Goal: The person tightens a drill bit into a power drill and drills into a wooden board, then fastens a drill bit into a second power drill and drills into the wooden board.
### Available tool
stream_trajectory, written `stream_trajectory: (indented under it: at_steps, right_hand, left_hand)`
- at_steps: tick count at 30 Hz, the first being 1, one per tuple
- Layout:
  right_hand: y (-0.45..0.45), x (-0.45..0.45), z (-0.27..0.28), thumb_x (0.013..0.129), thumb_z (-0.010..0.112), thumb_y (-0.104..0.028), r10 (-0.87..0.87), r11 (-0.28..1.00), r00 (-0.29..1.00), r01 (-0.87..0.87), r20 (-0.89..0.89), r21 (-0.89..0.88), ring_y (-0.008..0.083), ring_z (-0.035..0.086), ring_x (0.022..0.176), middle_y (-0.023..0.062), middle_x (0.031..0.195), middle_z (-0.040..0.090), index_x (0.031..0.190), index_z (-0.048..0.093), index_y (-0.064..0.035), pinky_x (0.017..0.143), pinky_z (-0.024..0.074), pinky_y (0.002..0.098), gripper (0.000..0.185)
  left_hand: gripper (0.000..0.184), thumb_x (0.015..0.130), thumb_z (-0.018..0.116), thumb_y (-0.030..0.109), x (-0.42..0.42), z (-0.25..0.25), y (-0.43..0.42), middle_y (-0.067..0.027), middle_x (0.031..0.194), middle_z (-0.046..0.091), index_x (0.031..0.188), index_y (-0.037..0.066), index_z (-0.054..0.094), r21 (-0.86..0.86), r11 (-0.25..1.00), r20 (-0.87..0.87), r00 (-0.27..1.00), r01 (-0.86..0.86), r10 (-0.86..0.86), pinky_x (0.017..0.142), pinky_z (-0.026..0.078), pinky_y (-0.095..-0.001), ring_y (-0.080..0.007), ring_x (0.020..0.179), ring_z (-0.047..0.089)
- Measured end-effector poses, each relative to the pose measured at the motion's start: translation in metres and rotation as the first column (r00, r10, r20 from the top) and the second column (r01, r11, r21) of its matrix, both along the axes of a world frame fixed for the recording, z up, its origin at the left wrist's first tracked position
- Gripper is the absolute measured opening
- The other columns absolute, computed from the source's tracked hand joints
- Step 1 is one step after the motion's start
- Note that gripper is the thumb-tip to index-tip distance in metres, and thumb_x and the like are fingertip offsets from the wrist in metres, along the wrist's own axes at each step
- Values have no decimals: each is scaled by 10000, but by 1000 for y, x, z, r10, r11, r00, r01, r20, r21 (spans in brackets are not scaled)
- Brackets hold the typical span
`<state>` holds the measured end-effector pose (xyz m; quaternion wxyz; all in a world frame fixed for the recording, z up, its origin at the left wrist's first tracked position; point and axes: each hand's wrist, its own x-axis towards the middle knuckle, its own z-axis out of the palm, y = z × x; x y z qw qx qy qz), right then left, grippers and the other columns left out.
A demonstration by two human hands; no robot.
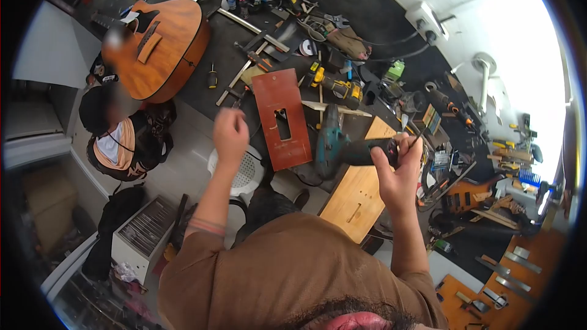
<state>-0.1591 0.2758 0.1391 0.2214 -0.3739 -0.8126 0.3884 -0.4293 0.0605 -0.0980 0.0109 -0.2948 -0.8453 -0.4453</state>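
My left hand [231, 131] is raised left of the red-brown board, apart from it. Its fingers are curled, and whatever may be inside them is hidden. The board [265, 110] has a rectangular slot cut through it and lies at the bench's near edge. In my right hand [398, 156] is the rear end of a teal and black power tool [330, 137], whose exact kind I cannot tell. The tool's teal part points left, just beside the board. Under the tool and my right hand is a light wooden plank [351, 205] with a slot in it.
An acoustic guitar [174, 43] lies at the left, beside a seated person in a black cap [98, 110]. A yellow drill [339, 88], bar clamps [244, 70] and a screwdriver [212, 77] lie on the dark bench. A white stool [243, 177] stands below my left hand.
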Motion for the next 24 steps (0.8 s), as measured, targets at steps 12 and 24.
stream_trajectory:
  at_steps: [12, 24]
  right_hand:
    - [-119, 143, 9, 1091, 682, 34, -41, 894, 736, -274, -675, -353, 246, 652, 1310, 161, 1341, 582, 1183, 313, -101, 1143, 518, 405, 404]
    - [-153, 410, -140, 1238, 433, -356, -498, 648, 769, 24, -400, -761, 219, 697, 803, 77, 910, 636, 1055, 567, -41, 810, 595, 378, 388]
  left_hand:
    - [662, 1042, 756, 363, 209, 212, 55, -174, 1362, 699, 1554, 13, 523, 901, 355, 391, 109, -251, -914, 1139, 554, -512, -296, 1207, 720]
    - [324, 1025, 758, 234, 339, 259, -20, -73, 837, 629, 1173, -29, 639, 874, 442, 383, 273, 202, -882, 772, 515, -372, -181, 747, 651]
